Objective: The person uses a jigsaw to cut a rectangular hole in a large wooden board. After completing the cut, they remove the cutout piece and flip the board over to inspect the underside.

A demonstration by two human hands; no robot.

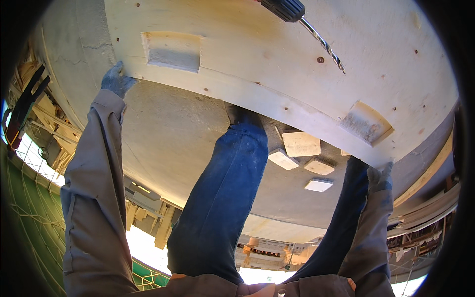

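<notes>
A large pale plywood panel point(277, 54) fills the upper part of the view, with a thick wooden strip along its near edge. My left hand point(117, 79), in a grey glove, grips the panel's near edge at the left end. My right hand point(380, 177), also gloved, holds the same edge at the right end. Two small wooden blocks point(172, 50) point(365, 122) are fixed to the panel's face. A power drill point(284, 8) with a long twist bit point(324, 44) reaches in from the top edge above the panel; who holds it is hidden.
My legs in blue jeans point(222, 198) stand on a concrete slab point(168, 143) under the panel. Several small wood offcuts point(300, 144) lie on the slab by my right leg. A green safety net point(24, 218) and stacked timber point(49, 123) sit at the left beyond the slab edge.
</notes>
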